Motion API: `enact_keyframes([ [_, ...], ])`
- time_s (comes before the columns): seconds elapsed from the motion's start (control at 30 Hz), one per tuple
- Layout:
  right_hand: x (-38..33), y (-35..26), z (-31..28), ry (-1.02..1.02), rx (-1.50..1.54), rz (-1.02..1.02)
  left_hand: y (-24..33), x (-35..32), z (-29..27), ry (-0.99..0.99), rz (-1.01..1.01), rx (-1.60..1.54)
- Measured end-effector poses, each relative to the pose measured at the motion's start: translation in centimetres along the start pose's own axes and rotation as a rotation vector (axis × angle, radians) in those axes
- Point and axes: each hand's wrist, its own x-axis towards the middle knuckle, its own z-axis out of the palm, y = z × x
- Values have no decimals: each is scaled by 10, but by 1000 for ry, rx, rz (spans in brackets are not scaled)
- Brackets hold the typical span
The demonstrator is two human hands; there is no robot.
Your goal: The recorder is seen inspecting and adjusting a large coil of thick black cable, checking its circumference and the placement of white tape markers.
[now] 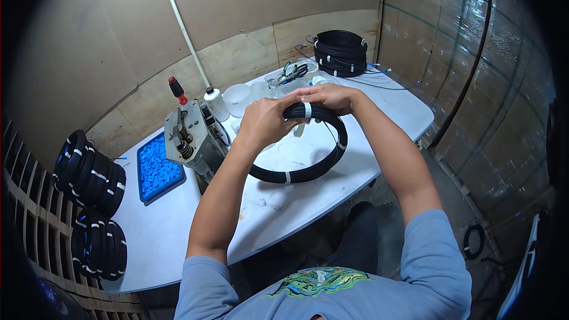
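A coil of black cable [308, 173], bound at intervals with white tape bands, is tilted up over the white table [349, 184]. My left hand [264, 120] is closed on the coil's far left side. At its far edge my right hand [329, 98] grips the same coil, close to a white band between the two hands. Most of my right fingers are hidden behind the cable. To the left of my left hand stands a metal bench machine [192, 127] with a red-and-black screwdriver [176, 89] upright behind it.
A blue tray [142, 192] of small blue pieces sits left of the machine. More cable coils are stacked at the left [98, 249] and far right [341, 53]. A bottle [214, 104], a clear tub [237, 99] and green-handled pliers [290, 72] line the table's back. Wrapped boxes [441, 53] stand right.
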Motion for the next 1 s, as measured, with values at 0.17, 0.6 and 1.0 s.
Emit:
enact_keyframes([
  [0.17,6,-7,-6,276,-10,-213,1,1,-1,-19,-39,33],
  [0.6,-64,25,112,829,-489,-744,-18,-1,4,10,-72,42],
  [1.0,-39,68,116,853,307,-509,-9,-4,4,33,8,55],
])
